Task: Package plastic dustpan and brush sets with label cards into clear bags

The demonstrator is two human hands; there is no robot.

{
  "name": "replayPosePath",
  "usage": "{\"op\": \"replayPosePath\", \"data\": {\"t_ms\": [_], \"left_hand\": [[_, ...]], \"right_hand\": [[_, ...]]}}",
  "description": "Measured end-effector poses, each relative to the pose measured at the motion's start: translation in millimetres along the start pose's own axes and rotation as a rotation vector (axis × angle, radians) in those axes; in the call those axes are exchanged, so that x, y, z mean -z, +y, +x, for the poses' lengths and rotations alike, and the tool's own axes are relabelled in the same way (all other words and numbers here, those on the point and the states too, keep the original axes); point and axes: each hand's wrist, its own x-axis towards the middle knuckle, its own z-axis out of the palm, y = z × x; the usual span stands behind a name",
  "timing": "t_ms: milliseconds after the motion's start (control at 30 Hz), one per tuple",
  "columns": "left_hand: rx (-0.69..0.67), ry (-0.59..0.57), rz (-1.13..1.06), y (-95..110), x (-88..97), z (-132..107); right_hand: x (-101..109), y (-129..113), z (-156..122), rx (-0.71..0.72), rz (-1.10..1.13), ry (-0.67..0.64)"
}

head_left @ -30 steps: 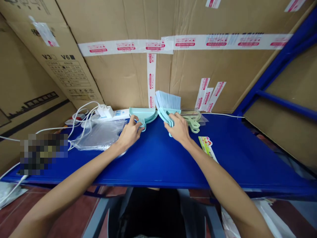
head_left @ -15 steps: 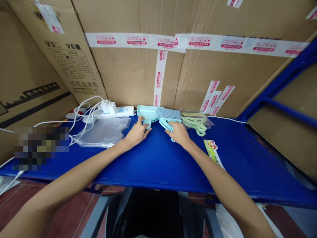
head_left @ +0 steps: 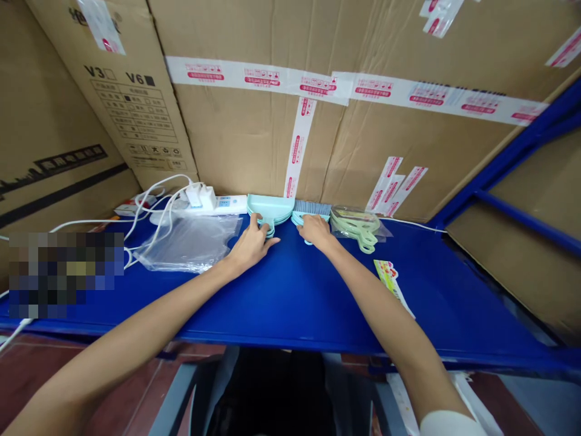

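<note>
A stack of mint dustpans (head_left: 271, 209) lies at the back of the blue table (head_left: 290, 297). My left hand (head_left: 251, 247) rests at the dustpans' handles, fingers curled round them. Beside it on the right, a stack of small blue brushes (head_left: 311, 210) lies flat against the cardboard. My right hand (head_left: 314, 231) is closed over the brush handles. A bag of pale green brush sets (head_left: 356, 223) sits just right of that hand.
A clear plastic bag (head_left: 190, 242) lies left of my left hand, with a white power strip (head_left: 213, 204) and cables (head_left: 149, 212) behind it. A printed card (head_left: 391, 280) lies on the right. Taped cardboard boxes (head_left: 281, 109) wall the back. A blue rack frame (head_left: 508, 181) rises at right.
My right hand has laid the blue brushes down from upright and pushed them back against the cardboard. My left hand stayed at the dustpan handles. The camera shifted slightly.
</note>
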Motion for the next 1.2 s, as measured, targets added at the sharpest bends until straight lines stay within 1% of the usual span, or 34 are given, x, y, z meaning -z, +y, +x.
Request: {"op": "replayPosePath", "data": {"t_ms": [100,233,400,467,533,633,800,900,967,1067,1133,1200], "left_hand": [[-0.024,-0.02,-0.019,-0.6,1.8,-1.0],[0.012,-0.036,-0.029,2.8,5.8,-0.9],[0.035,-0.058,0.011,10.6,13.5,-2.4],[0.033,-0.054,0.033,11.1,16.9,-3.8],[0.022,-0.053,0.044,9.9,19.6,-4.8],[0.002,-0.064,0.042,7.0,20.7,-4.8],[0.011,-0.064,0.069,6.5,20.2,-3.5],[0.025,-0.072,0.076,9.0,22.9,-4.0],[0.035,-0.069,0.073,10.2,25.1,-4.4],[0.029,-0.069,0.073,9.6,26.5,-4.2],[0.018,-0.066,0.071,8.2,26.0,-3.7],[0.011,-0.056,0.065,7.0,25.2,-3.2]], "right_hand": [[1.2,2.1,4.5,0.009,-0.004,-0.014],[2.4,9.2,5.5,0.046,-0.002,-0.046],[12.3,16.4,10.2,0.057,0.041,-0.147],[17.0,19.7,11.6,0.063,0.068,-0.19],[20.6,22.6,10.8,0.079,0.08,-0.205],[22.9,25.1,6.1,0.103,0.062,-0.148],[23.5,21.6,-1.3,0.155,-0.025,0.039],[27.5,16.1,-7.6,0.144,-0.058,0.09],[31.5,11.8,-17.3,0.122,-0.072,0.118],[33.0,6.5,-40.9,0.092,-0.113,0.173],[27.2,5.1,-57.7,0.073,-0.139,0.187],[16.5,6.4,-69.6,0.08,-0.141,0.163]]}}
